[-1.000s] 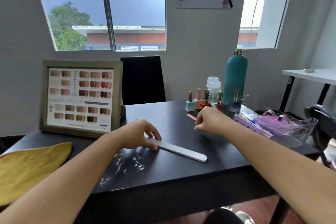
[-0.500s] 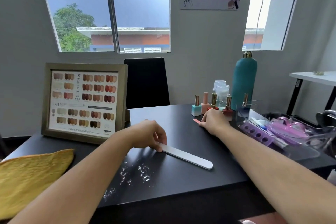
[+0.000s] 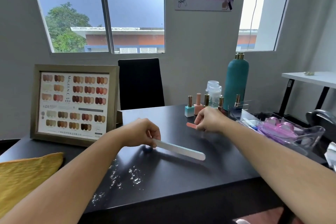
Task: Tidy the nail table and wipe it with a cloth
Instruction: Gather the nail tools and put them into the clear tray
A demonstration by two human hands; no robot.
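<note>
Glossy black tabletop [image 3: 181,183] under grey daylight, white flecks of nail dust [image 3: 134,178] and a folded mustard-yellow cloth [image 3: 27,172] lying nearest. Left hand [image 3: 140,132] pinching the long white nail file [image 3: 180,149], lifting it. Right hand [image 3: 211,120] gripping a short pink nail file [image 3: 190,125]. Probably still tidying; next, stowing both in the clear plastic tray [image 3: 316,132], then wiping. Tray contents blurring together.
</note>
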